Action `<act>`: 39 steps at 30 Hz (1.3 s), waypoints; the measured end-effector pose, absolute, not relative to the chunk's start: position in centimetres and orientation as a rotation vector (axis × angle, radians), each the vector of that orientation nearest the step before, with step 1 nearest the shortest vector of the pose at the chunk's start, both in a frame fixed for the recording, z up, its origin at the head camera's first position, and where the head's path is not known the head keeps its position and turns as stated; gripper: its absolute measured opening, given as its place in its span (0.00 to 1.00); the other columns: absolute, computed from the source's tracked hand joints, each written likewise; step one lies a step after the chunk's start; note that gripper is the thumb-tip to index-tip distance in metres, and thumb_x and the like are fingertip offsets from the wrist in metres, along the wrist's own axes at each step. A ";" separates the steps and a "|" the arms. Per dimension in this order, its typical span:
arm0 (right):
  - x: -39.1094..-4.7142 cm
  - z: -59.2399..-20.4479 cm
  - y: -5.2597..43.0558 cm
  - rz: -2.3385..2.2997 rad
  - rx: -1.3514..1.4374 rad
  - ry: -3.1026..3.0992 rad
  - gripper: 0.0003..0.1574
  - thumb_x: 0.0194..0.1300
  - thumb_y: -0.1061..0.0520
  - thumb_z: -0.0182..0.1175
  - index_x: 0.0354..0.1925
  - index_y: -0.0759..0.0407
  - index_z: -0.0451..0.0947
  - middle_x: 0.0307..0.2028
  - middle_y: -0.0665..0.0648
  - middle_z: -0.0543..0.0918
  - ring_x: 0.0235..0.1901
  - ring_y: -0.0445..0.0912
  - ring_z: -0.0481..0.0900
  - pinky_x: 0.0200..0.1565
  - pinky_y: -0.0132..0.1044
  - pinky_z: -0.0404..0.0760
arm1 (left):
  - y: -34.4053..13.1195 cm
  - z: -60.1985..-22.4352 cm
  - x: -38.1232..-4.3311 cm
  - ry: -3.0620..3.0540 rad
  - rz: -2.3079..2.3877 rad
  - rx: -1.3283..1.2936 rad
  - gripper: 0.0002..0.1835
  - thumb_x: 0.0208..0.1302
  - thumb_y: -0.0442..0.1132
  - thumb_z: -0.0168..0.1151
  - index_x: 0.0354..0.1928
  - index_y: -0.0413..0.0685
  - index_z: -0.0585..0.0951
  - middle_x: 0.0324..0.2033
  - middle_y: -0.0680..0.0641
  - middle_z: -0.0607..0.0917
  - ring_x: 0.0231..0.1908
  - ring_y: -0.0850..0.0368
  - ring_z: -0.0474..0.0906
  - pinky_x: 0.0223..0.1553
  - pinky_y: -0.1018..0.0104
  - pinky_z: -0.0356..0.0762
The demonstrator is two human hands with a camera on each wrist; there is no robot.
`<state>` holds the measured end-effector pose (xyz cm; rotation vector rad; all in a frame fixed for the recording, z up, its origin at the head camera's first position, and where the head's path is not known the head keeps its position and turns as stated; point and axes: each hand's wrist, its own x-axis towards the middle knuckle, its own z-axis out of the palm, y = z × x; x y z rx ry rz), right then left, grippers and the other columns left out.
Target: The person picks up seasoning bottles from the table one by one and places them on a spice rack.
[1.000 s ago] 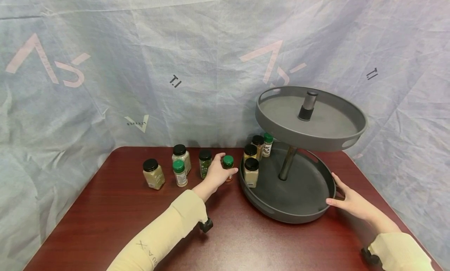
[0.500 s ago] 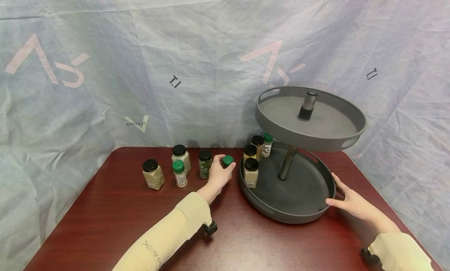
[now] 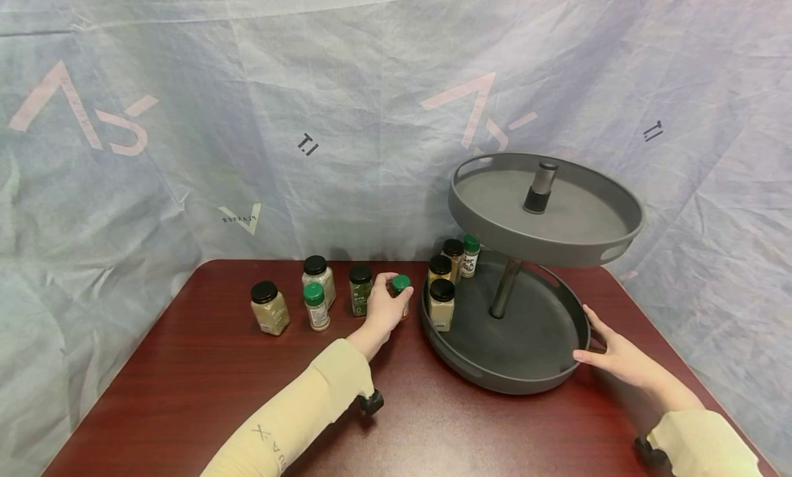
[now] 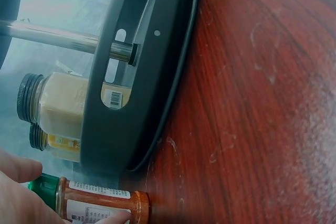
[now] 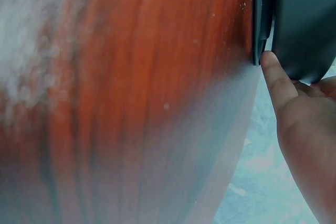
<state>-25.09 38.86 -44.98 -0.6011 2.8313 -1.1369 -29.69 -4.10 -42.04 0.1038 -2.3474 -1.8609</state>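
My left hand (image 3: 388,305) grips a small spice jar (image 4: 100,200) with a green cap and reddish-brown contents. In the left wrist view, thumb and fingers lie on either side of it, hiding part of its label. The jar is upright at the left edge of a grey two-tier turntable rack (image 3: 520,384). At the rack's right side my right hand (image 3: 619,353) holds the lower tray's wall, thumb at the rim and other fingers outside. Several filled spice jars, including a black-capped jar (image 3: 442,305) and a green-capped jar (image 3: 470,257), stand along the lower tray's left side.
Left of my left hand stand a dark green jar (image 3: 360,291), a green-capped shaker (image 3: 317,308), a pale jar (image 3: 318,274) and a tan jar (image 3: 270,308). The upper tray (image 3: 547,240) overhangs the lower one. A grey cloth (image 3: 346,119) hangs behind the table (image 3: 204,394).
My left hand has closed in on the green-capped jar, thumb drawing towards its cap, then stayed almost still. The right hand and the rack have not moved.
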 end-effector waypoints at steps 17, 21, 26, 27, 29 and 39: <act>-25.0 -44.9 38.8 -1.117 -0.574 2.830 0.61 0.61 0.55 0.64 0.74 0.64 0.32 0.68 0.76 0.51 0.51 0.11 0.52 0.45 0.13 0.64 | -4.5 -41.7 -29.7 -2.381 -1.845 0.079 0.19 0.62 0.39 0.63 0.54 0.44 0.72 0.44 0.41 0.77 0.46 0.48 0.77 0.47 0.56 0.77; -25.0 -44.8 38.8 -1.124 -0.579 2.831 0.61 0.61 0.56 0.64 0.73 0.65 0.33 0.68 0.76 0.52 0.51 0.11 0.52 0.45 0.13 0.64 | -4.6 -41.4 -29.7 -2.392 -1.854 0.061 0.19 0.62 0.38 0.63 0.53 0.44 0.72 0.43 0.41 0.78 0.45 0.48 0.77 0.45 0.57 0.78; -24.9 -44.7 38.7 -1.132 -0.588 2.825 0.60 0.61 0.56 0.64 0.73 0.66 0.33 0.68 0.77 0.52 0.51 0.11 0.52 0.45 0.13 0.64 | -4.9 -40.8 -29.7 -2.428 -1.837 0.019 0.19 0.61 0.38 0.64 0.52 0.43 0.73 0.43 0.41 0.78 0.44 0.48 0.77 0.44 0.57 0.78; -24.9 -44.7 38.7 -1.134 -0.589 2.829 0.60 0.61 0.56 0.64 0.73 0.66 0.33 0.67 0.77 0.52 0.51 0.11 0.53 0.45 0.13 0.64 | -4.9 -40.6 -29.6 -2.437 -1.835 0.009 0.19 0.61 0.38 0.64 0.52 0.43 0.73 0.43 0.41 0.78 0.44 0.48 0.77 0.44 0.57 0.77; -24.9 -44.7 38.7 -1.136 -0.589 2.824 0.60 0.61 0.56 0.64 0.73 0.66 0.33 0.68 0.77 0.51 0.51 0.11 0.52 0.45 0.13 0.64 | -5.1 -40.4 -29.6 -2.457 -1.826 -0.011 0.19 0.61 0.38 0.65 0.52 0.43 0.74 0.43 0.41 0.78 0.44 0.48 0.77 0.45 0.56 0.77; -25.0 -44.8 38.7 -1.148 -0.595 2.821 0.61 0.60 0.57 0.65 0.73 0.65 0.33 0.67 0.76 0.53 0.51 0.12 0.54 0.45 0.14 0.66 | -5.4 -38.8 -29.4 -2.496 -1.890 -0.068 0.19 0.61 0.38 0.64 0.52 0.42 0.74 0.44 0.41 0.79 0.43 0.51 0.77 0.36 0.63 0.78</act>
